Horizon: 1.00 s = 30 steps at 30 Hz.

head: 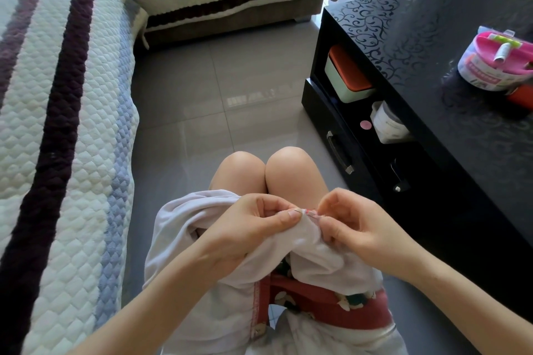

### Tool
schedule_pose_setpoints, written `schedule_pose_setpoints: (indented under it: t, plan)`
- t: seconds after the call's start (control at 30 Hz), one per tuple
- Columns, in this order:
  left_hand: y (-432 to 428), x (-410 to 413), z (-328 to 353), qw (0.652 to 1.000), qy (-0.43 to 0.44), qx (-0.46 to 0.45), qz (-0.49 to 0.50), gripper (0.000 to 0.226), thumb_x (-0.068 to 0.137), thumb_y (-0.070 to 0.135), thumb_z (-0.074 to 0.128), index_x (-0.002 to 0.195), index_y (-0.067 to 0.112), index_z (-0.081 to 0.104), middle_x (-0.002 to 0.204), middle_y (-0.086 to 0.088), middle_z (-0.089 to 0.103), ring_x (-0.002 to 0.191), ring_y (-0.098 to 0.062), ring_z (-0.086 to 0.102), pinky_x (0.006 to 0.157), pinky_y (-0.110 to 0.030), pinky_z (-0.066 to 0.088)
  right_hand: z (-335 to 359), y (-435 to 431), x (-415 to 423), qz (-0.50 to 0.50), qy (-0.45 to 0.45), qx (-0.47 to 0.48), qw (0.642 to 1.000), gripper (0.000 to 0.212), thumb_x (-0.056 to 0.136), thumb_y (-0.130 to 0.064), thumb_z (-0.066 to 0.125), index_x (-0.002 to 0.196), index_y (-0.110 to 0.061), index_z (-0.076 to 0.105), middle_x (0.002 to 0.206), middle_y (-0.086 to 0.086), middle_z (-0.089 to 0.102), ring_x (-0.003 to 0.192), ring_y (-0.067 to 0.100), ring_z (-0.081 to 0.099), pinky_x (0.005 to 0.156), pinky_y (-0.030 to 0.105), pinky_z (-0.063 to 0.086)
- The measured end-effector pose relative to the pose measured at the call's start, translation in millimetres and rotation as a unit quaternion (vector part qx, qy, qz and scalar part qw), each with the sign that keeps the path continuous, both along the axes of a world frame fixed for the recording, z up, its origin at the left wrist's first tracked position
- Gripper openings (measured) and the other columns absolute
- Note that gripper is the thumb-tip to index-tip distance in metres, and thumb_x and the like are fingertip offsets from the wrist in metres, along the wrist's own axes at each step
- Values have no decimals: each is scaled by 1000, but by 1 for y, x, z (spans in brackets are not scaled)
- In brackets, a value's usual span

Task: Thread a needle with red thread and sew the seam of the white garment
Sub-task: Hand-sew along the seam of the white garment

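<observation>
The white garment [202, 291] lies bunched over my lap, a fold of it raised between both hands. My left hand [253, 228] pinches that fold between thumb and fingers. My right hand [352, 225] pinches the fabric edge from the right, fingers curled. Between the two thumbs a thin needle [300, 211] pokes through the seam, with a short bit of red thread [310, 212] beside it. Whether the right fingers hold the needle's end is hidden.
A black coffee table [432, 46] stands to the right, with a pink sewing kit [496, 62] on top and boxes on its lower shelf. A quilted striped sofa cover [63, 124] fills the left. Grey floor tiles [219, 95] lie ahead of my knees.
</observation>
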<state>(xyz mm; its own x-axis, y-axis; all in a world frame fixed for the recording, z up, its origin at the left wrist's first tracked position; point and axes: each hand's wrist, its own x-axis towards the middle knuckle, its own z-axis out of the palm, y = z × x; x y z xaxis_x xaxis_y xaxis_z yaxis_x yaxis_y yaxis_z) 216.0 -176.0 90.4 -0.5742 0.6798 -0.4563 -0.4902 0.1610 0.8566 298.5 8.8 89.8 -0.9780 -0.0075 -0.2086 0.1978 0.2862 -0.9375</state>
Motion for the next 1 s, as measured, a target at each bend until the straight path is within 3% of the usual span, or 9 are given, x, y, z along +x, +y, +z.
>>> schedule_pose_setpoints:
  t: [0.17,0.33,0.4,0.47,0.57,0.67,0.73,0.83,1.0]
  plan:
    - [4,1,-2,1000,11,0,6,9,79,23,72,77,14,75,93,-10,75,93,-17,69,84,-27,53,-4,1,0,-9,35,36,999,15,88,-4,63,76,-12,64,67,5,65,60,11,59,58,25,49]
    - [5,-2,1,999,47,-21,4,24,78,28,72,85,5,73,85,-10,73,81,-13,66,76,-24,53,1,-13,-6,-47,67,5,997,8,88,-7,66,81,-10,68,72,3,69,66,10,66,62,29,54]
    - [4,-2,2,999,44,-16,-1,25,79,30,75,85,6,73,83,-9,72,79,-13,66,73,-21,53,0,-10,-4,-53,143,160,975,7,87,-26,66,84,-21,67,74,-9,69,70,7,66,64,33,55]
    - [4,-2,3,999,45,-14,-2,26,76,32,72,84,7,73,83,-9,72,80,-13,66,73,-20,52,1,-9,-4,-60,245,307,918,14,85,-37,62,88,-25,68,85,-16,68,80,4,64,69,32,53]
    - [4,-2,5,998,58,-14,-16,21,76,28,68,83,10,73,84,-5,73,81,-10,66,75,-19,51,-1,-13,-9,-33,345,343,873,16,87,-33,62,85,-23,74,99,-8,69,94,11,61,83,38,46]
    - [3,-5,6,998,63,-20,-22,9,85,16,65,84,11,72,81,-1,73,79,-7,66,72,-17,50,-3,-14,-15,-22,398,341,851,19,90,-25,61,79,-19,75,97,-3,70,93,15,60,81,42,44]
    - [2,-6,8,997,63,-19,-28,10,81,21,67,81,13,73,80,-1,73,78,-7,66,72,-18,51,-2,-17,-18,-21,436,330,837,19,89,-20,61,77,-15,74,90,-3,70,88,17,63,80,42,45]
    - [1,-7,15,994,99,-43,-31,10,82,22,69,73,19,71,70,4,69,69,-3,62,65,-15,49,-3,-22,-21,1,478,308,823,14,85,-7,60,81,-11,73,80,0,71,82,17,68,91,44,48]
    - [5,-5,17,956,247,-154,-20,28,88,19,65,61,24,60,46,21,53,51,7,49,53,-8,36,14,-30,-22,10,451,134,882,14,89,1,54,85,2,68,78,10,69,74,19,68,92,42,53]
